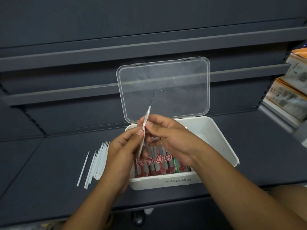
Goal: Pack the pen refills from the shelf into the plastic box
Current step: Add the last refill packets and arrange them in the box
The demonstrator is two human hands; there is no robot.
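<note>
Support: dark grey shelf (49,163), flat and matte
Container: white plastic box (221,146) stands on it, clear lid (182,72) raised at the far side
Loose stock: white pen refills (98,163) lie bunched just left of the box
Stray: single refill (83,168) lies further left of the box, apart from the bunch

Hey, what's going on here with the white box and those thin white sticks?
A person holds one wrapped pen refill above the open plastic box, pinched by the left hand and the right hand. The clear lid stands up, and a row of wrapped refills already lies in the box. On the dark shelf, left of the box, lie loose white refills.
</note>
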